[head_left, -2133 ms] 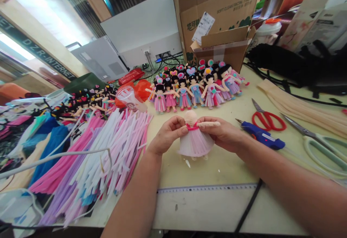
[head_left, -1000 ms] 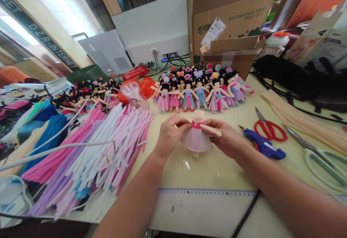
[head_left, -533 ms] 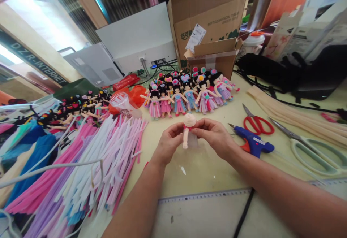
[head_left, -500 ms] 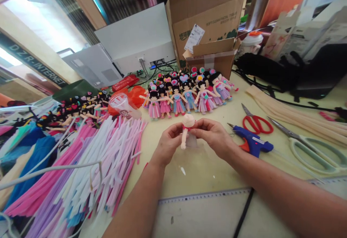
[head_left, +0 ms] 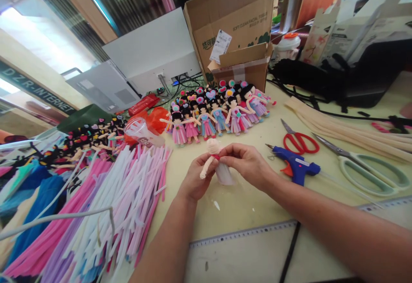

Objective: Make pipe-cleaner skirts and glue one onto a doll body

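Observation:
Between my two hands is a small pipe-cleaner doll [head_left: 213, 146] with a round cream head, a cream arm sticking out to the lower left and red at the chest. A pale, whitish skirt-like piece [head_left: 225, 174] hangs below it. My left hand [head_left: 197, 179] is closed around the doll's body and arm side. The thumb and fingers of my right hand [head_left: 246, 162] pinch the doll at the red part near its neck. Fingertips hide part of the body. Finished dolls [head_left: 206, 117] with black hair and colourful skirts stand grouped just beyond.
To the right lie a blue glue gun [head_left: 299, 165], red-handled scissors [head_left: 301, 142] and large green-handled scissors [head_left: 370, 171]. Pink, white and purple pipe cleaners [head_left: 122, 201] spread on the left beside a plastic cup [head_left: 141, 132]. A cardboard box [head_left: 238, 21] stands behind. A ruler strip [head_left: 244, 233] runs along the front.
The doll has turned and tilted in my hands, its arm now slanting down to the left and more of the pale skirt showing. The camera view has shifted slightly.

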Motion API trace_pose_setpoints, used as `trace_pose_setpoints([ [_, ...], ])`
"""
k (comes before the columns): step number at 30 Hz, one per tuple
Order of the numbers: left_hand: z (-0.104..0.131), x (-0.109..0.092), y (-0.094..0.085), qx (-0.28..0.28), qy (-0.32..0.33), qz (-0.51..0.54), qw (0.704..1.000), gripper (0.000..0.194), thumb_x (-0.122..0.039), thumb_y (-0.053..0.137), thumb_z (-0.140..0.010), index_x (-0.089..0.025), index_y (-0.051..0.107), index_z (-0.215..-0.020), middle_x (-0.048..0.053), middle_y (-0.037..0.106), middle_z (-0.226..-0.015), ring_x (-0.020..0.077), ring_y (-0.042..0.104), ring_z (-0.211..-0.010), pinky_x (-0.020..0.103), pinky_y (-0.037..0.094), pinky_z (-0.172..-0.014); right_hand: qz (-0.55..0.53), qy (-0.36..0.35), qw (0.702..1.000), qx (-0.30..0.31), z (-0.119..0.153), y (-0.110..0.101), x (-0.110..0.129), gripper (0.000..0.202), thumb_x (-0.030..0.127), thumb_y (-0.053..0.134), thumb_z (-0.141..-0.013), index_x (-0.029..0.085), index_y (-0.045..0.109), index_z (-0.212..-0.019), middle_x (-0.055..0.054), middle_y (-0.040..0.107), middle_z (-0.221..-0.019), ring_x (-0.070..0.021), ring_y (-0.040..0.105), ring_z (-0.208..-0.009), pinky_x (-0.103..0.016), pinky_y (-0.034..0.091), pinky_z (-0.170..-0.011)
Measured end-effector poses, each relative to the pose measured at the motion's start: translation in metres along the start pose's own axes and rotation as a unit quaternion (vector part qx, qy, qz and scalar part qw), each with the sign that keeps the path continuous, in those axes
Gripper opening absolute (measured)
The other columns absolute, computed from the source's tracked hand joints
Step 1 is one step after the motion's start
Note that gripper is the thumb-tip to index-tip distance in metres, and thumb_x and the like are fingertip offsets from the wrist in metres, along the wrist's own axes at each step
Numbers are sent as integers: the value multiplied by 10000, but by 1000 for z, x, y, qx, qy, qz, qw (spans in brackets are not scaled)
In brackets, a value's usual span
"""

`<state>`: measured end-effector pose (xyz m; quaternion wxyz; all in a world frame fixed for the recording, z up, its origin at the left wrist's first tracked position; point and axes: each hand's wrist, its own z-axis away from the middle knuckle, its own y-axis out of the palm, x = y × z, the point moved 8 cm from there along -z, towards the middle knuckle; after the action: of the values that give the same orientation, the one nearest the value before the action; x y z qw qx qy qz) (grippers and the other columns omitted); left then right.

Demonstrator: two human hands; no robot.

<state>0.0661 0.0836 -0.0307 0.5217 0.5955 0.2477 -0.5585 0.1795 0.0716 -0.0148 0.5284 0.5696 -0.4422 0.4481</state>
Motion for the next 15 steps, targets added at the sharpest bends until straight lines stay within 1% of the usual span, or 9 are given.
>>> trace_pose_setpoints([
  [4,-1,-2,-2,-12,21,0,1000,295,-352,828,-588,-134,675,-716,0,592,-651,106,487,-625,235,367,-607,10,-16,1000,19,-1,4,1,132,313,663,-697,211,673,-780,6,694,-763,-149,606,-703,-307,482,-694],
  [9,-2,-8,-10,-47,52,3,998,277,-341,798,-628,-153,679,-793,16,645,-739,138,553,-703,260,415,-669,43,-63,996,37,1,8,8,167,309,607,-758,237,698,-878,-6,698,-849,-170,607,-786,-327,484,-733],
  [12,-2,-12,-15,-57,72,3,996,248,-341,774,-658,-160,667,-790,9,649,-750,147,574,-732,271,424,-691,65,-82,994,8,2,0,15,178,313,587,-782,247,690,-910,-13,686,-874,-170,597,-790,-318,476,-703],
  [15,-2,-12,-17,-57,73,-5,996,247,-364,748,-687,-158,658,-790,6,634,-726,146,570,-714,274,426,-675,117,-94,988,-45,0,-14,22,147,316,591,-785,233,668,-878,-7,641,-783,-150,556,-702,-302,454,-657],
])
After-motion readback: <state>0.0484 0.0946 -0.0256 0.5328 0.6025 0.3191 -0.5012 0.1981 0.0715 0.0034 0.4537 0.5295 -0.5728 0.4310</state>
